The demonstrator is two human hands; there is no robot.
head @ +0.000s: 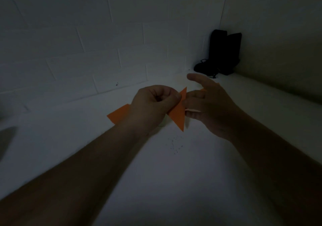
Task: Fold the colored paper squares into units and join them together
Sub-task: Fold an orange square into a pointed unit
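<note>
Orange paper unit [176, 116] mid-frame: our left hand [151, 107] pinches it, right hand [207, 105] grips alongside; dim light risks crooked creases.

Two hands [153, 104] [209, 107] — one orange paper piece [176, 116] — one black bag [223, 53].

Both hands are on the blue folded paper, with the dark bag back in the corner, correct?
Not quite: the paper is orange, not blue, as the head view shows. Both hands, left and right, are on it, and the dark bag sits in the corner.
</note>
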